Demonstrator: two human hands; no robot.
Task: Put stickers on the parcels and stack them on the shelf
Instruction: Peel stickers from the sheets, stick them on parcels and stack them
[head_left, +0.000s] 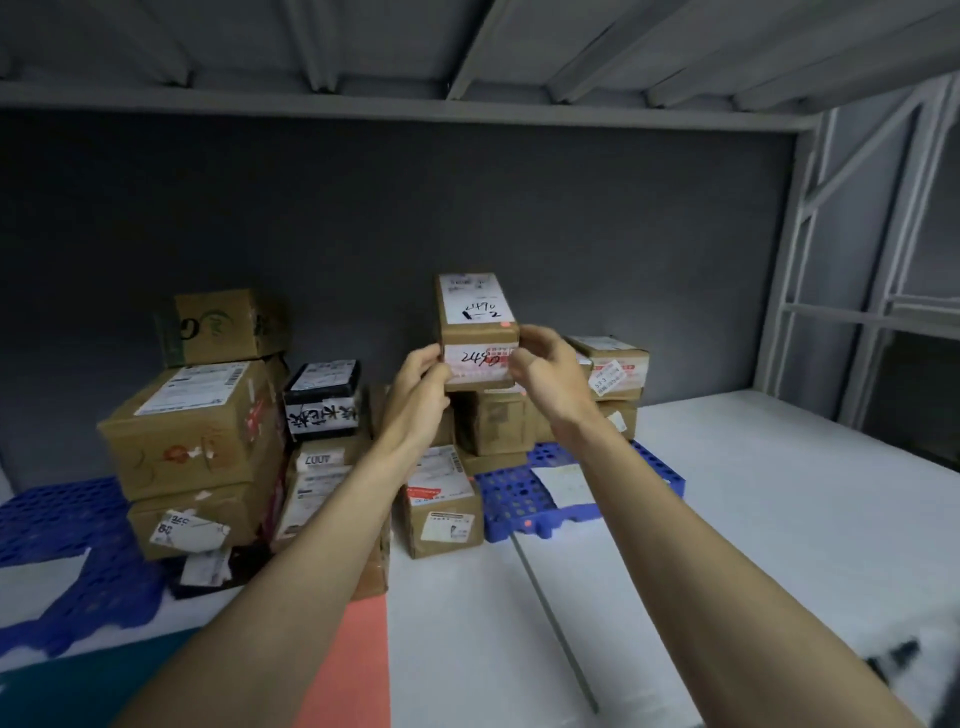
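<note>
While we face the shelf (779, 519), our left hand (415, 395) and right hand (545, 371) hold a small brown parcel (478, 332) between them, fingers curled around its sides, raised above the stacked parcels (197, 441) on the blue pallet (519, 499).

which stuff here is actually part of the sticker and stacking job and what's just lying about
Part of the job: held parcel, left hand, right hand, stacked parcels, white shelf.

Lying about: blue pallet, loose paper sheet, pink sheet.
</note>
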